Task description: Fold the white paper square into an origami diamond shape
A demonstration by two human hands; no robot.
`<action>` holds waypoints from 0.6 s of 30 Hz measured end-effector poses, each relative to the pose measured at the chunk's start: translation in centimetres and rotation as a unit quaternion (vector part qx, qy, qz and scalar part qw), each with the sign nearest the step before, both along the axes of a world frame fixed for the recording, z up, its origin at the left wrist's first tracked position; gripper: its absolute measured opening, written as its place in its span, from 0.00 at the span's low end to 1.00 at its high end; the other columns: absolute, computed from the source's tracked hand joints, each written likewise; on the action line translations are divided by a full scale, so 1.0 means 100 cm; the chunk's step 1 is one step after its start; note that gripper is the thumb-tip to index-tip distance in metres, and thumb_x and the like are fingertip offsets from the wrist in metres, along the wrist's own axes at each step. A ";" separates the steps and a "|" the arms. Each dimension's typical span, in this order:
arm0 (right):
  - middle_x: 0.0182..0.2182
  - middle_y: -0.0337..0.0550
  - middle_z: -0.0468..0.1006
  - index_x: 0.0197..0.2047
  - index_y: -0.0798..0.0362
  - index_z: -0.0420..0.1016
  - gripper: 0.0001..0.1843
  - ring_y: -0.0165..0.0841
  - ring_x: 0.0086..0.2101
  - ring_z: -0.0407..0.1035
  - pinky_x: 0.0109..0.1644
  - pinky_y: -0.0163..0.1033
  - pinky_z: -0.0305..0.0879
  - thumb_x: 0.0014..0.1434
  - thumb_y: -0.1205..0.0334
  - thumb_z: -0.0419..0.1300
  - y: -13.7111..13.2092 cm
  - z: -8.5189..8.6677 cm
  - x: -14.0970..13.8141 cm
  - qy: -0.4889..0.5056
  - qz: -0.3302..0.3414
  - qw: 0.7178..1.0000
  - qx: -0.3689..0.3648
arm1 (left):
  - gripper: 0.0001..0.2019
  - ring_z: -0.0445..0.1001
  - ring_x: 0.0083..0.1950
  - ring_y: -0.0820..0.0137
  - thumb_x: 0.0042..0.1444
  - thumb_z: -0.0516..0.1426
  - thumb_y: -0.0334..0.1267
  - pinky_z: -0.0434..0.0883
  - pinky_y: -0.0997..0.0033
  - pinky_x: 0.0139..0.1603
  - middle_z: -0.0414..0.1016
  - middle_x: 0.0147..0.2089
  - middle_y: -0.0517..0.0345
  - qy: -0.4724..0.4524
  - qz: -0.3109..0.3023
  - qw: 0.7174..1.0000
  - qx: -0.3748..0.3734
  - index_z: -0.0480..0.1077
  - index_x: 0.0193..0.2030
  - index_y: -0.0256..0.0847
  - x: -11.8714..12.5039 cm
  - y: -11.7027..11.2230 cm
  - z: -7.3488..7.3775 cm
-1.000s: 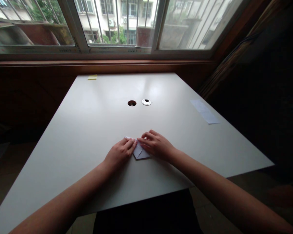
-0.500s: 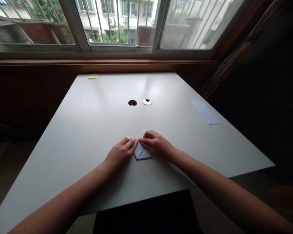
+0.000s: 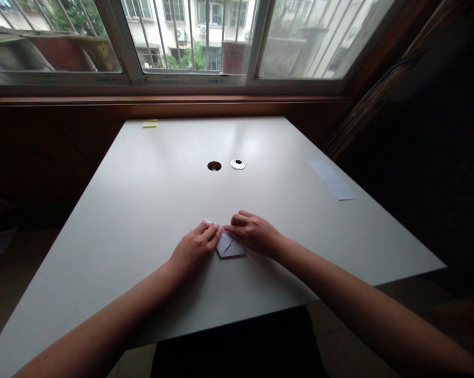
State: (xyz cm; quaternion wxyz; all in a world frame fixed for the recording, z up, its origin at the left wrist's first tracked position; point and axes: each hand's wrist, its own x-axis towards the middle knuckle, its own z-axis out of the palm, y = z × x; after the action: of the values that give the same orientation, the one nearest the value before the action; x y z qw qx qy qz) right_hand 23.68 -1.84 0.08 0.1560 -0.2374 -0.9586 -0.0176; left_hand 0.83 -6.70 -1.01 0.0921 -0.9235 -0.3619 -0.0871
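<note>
A small folded piece of white paper (image 3: 229, 248) lies flat on the white table (image 3: 142, 199) near its front edge. My left hand (image 3: 195, 245) rests on the paper's left side with its fingers curled and the fingertips pressing the paper down. My right hand (image 3: 252, 232) covers the paper's right side, fingers bent, with the index fingertip meeting the left fingertips at the paper's upper fold. Only a triangular lower part of the paper and a small far corner show between the hands.
A round cable hole (image 3: 214, 166) and a white round cap (image 3: 237, 164) sit mid-table. A strip of white paper (image 3: 333, 180) lies near the right edge. A yellow sticky pad (image 3: 150, 124) is at the far left corner. Windows run behind the table.
Both hands stay on the folded paper; the right hand's fingers have curled in slightly. The paper has not shifted on the table.
</note>
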 end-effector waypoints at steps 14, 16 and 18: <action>0.31 0.43 0.71 0.39 0.56 0.75 0.12 0.32 0.32 0.62 0.38 0.40 0.60 0.69 0.66 0.50 -0.001 0.007 0.002 -0.054 0.024 0.996 0.071 | 0.18 0.68 0.56 0.60 0.65 0.50 0.27 0.70 0.62 0.60 0.72 0.57 0.44 0.002 0.002 1.000 -0.003 0.67 0.60 0.29 0.000 -0.001 0.000; 0.31 0.43 0.71 0.39 0.56 0.75 0.12 0.32 0.32 0.62 0.38 0.40 0.60 0.69 0.66 0.50 -0.002 0.007 0.004 -0.055 0.023 0.996 0.069 | 0.18 0.69 0.56 0.60 0.65 0.50 0.27 0.70 0.62 0.60 0.72 0.57 0.44 0.003 0.003 1.000 -0.001 0.67 0.60 0.29 0.000 -0.001 -0.001; 0.31 0.42 0.71 0.39 0.56 0.75 0.12 0.32 0.32 0.62 0.38 0.39 0.60 0.69 0.66 0.50 -0.003 0.007 0.007 -0.048 0.021 0.997 0.063 | 0.18 0.69 0.56 0.61 0.65 0.49 0.27 0.70 0.62 0.60 0.72 0.57 0.44 0.002 0.005 1.000 -0.003 0.67 0.59 0.30 0.000 0.000 -0.001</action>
State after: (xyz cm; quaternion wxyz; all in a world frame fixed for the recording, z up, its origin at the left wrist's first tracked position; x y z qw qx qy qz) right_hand 24.35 -2.11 0.82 0.1246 -0.2057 -0.9668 -0.0865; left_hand 0.86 -6.74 -1.13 0.0905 -0.9223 -0.3663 -0.0841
